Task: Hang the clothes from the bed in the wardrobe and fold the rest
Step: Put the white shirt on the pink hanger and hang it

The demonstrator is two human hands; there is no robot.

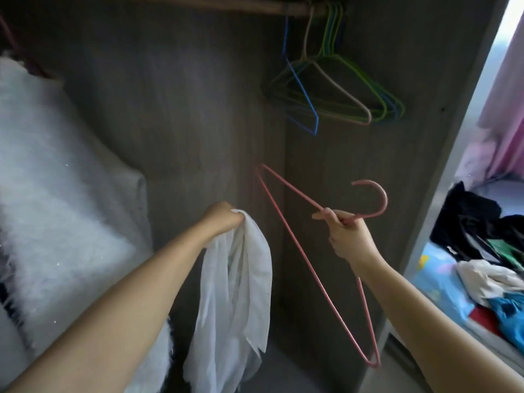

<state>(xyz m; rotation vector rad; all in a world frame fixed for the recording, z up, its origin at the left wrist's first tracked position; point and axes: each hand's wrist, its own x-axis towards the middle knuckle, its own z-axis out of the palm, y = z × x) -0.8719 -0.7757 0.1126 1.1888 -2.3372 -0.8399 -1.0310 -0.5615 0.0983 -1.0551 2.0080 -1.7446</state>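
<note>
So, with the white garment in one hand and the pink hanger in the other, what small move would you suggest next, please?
Probably bring the two together: the left hand grips the white garment bunched and hanging, while the right hand holds the pink hanger by its neck, still bare. Thread one hanger end into the garment's opening.

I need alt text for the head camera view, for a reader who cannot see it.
Inside an open wardrobe, the left hand grips a hanging white garment and the right hand holds a pink hanger by its neck. Empty coloured hangers hang on the rail; more clothes lie on the bed at right.
</note>
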